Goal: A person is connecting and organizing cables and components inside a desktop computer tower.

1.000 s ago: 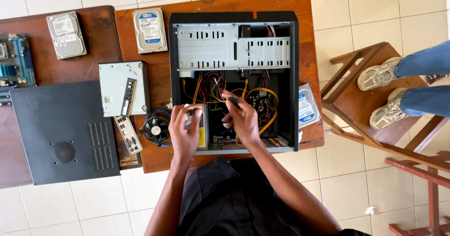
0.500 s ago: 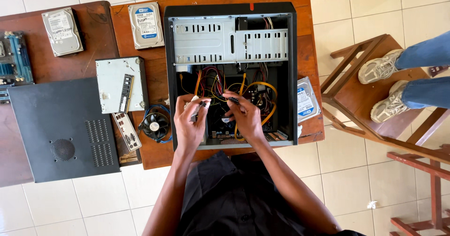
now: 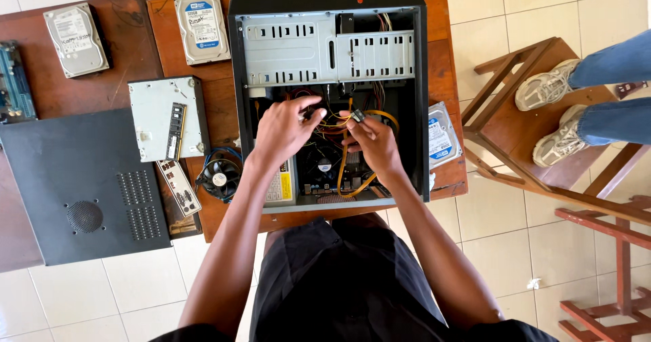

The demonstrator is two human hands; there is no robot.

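Open black computer case flat on wooden table; tangled red, orange, black cables fill its lower bay. Left hand and right hand both inside, fingertips pinched on small cable connector amid wires. Perforated metal drive cage just above hands. Round cooler fan, 3 hard drives, dark side panel outside case. Tight walls either side.

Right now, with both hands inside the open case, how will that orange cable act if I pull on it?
The orange cable loops loosely in the computer case, so it is probably floppy and light. It runs among other wires, so it may snag. The right hand pinches its connector and the left hand works alongside; a hard tug could strain the plug.
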